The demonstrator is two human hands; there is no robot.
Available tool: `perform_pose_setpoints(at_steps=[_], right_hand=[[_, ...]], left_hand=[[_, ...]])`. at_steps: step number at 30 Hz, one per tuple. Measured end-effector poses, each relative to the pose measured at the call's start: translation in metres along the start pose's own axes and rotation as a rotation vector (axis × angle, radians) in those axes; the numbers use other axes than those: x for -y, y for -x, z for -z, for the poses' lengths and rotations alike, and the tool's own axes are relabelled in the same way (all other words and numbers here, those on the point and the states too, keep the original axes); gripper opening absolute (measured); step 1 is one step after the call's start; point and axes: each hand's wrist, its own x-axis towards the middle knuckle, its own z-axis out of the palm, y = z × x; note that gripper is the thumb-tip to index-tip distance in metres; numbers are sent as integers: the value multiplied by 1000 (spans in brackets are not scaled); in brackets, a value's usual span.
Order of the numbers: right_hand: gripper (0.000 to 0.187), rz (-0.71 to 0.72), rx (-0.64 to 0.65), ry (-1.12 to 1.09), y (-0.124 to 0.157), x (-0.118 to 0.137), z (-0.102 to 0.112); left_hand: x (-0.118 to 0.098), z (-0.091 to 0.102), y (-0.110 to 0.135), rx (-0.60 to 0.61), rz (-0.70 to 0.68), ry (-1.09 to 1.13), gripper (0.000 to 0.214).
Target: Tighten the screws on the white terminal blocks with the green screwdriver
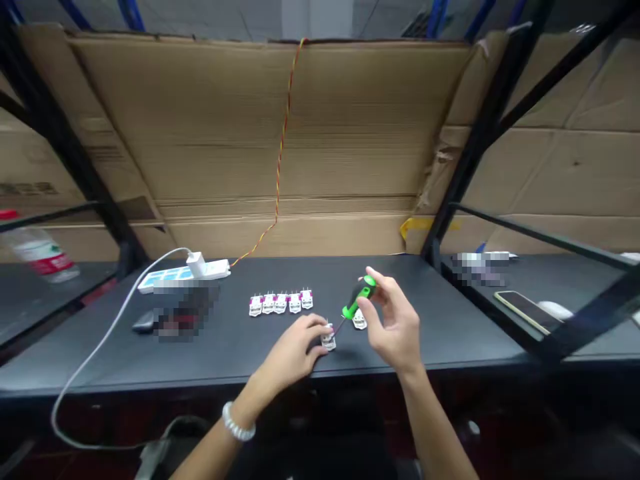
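Observation:
My left hand (300, 343) grips a small white plug-like part (328, 339) with a purple piece, holding it down on the dark table. In my right hand (395, 323) is a green and black screwdriver (359, 297), tilted, its thin shaft running down to the white part. Whether the tip sits in a screw is too small to tell. Another white part (359, 319) lies just behind the screwdriver, near my right fingers. Farther back on the left stands a row of several similar white and purple parts (281, 303), their metal pins pointing away from me.
A white power strip (215, 269) with a plugged-in charger (197, 265) and white cable lies at the back left, beside a blurred dark object (183, 317). Black metal posts (463, 157) and a cardboard wall (350, 133) bound the table (225, 360). A phone (527, 311) lies right.

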Motion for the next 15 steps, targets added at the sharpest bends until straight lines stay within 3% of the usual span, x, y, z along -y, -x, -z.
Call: perform_pose_setpoints(at_steps=[15], right_hand=[[49,28,40,56,5,6,-7]], left_hand=[[9,-5,9,-38,-83,41,32]])
